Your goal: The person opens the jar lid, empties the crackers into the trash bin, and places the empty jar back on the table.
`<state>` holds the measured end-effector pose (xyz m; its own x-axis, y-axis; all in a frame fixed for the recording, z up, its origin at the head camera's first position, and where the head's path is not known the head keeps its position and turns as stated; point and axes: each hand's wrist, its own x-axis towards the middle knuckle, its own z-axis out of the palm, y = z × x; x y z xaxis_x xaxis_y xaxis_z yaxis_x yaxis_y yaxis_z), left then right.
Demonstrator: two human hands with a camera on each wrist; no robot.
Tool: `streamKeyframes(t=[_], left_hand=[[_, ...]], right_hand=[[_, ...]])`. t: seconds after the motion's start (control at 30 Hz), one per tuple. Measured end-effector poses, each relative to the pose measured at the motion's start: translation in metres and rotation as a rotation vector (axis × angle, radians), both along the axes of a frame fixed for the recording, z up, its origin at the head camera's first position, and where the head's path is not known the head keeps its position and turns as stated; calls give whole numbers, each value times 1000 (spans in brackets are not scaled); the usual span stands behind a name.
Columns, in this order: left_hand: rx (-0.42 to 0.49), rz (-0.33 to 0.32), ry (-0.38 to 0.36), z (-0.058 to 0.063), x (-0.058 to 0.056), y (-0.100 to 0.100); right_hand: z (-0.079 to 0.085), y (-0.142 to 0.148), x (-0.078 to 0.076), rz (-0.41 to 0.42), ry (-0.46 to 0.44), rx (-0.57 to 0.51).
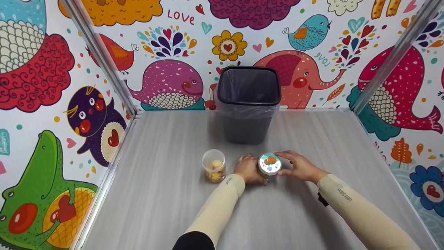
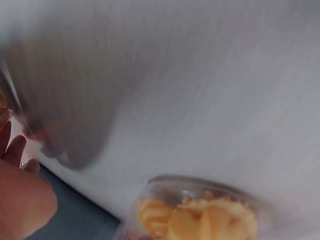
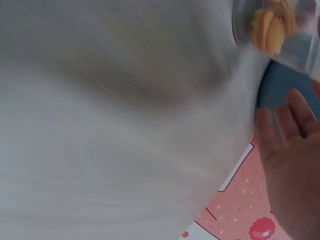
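Observation:
My left hand (image 1: 249, 169) holds a clear plastic jar (image 3: 295, 47) of yellow piped cookies (image 3: 271, 31), upright at the table's middle. On top sits a white and green lid (image 1: 270, 164) with an orange fruit picture. The right hand (image 1: 301, 167) has its thumb and forefinger at the right edge of that lid; its other fingers stretch out straight beside the jar in the right wrist view. Left of the left hand stands a second clear jar (image 1: 213, 160), without a lid, with similar cookies (image 2: 212, 220) inside.
Behind the hands, against the back panel, stands a dark grey bin (image 1: 248, 123) lined with a clear bag. Cartoon-printed panels (image 1: 166, 81) with metal frame posts enclose the grey wood-grain table (image 1: 163, 146) at the back and sides.

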<state>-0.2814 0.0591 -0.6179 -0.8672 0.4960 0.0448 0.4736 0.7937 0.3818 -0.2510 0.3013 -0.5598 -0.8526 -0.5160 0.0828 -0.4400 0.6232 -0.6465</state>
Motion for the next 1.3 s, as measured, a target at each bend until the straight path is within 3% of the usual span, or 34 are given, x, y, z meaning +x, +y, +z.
streamKeyframes(t=[0.2,0.53,0.7,0.87,0.93,1.2,1.3], left_hand=[[30,-6,15,-4,0,0],[22,15,11,-5,-3,-2],[7,8,1,-2,-1,0],[-14,-2,15,-1,0,1],[-12,-6,22,-1,0,1],[-7,0,49,-5,0,0],[-5,3,46,-5,0,1]], right_hand=[[6,3,-8,80,-5,24],[-1,-13,3,-84,-88,-36],[1,-9,-3,-18,-9,4],[8,-2,-10,102,-37,45],[10,-1,-10,112,-43,54],[5,-5,5,-59,-56,27],[2,-6,8,-83,-57,9]])
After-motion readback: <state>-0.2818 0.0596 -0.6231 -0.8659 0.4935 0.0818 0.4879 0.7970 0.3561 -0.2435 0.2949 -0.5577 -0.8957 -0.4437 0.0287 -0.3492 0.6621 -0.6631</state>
